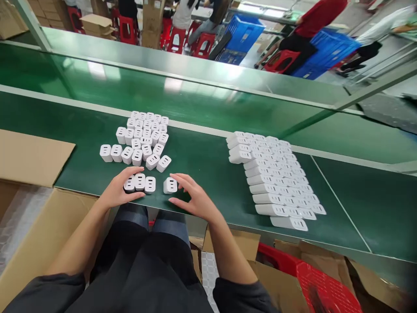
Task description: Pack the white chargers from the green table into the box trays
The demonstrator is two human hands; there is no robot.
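My left hand (121, 187) curves around the left end of a short row of white chargers (140, 181), its thumb and fingers apart. The leftmost charger is partly hidden by that hand; whether the palm touches it I cannot tell. A single white charger (170, 185) stands a small gap to the right of the row. Beside it is my right hand (192, 195), thumb and fingers spread on either side, a fingertip close to its top edge. Beyond my hands, a loose group of white chargers (137, 132) stands with slotted faces up.
Tight rows of white chargers (276, 178) lie on the green bench (202, 156) at right. Cardboard (29, 156) covers the bench's left end. Open boxes and a red plastic chair (322, 282) are below the front edge. People on red stools and blue crates (244, 32) are beyond.
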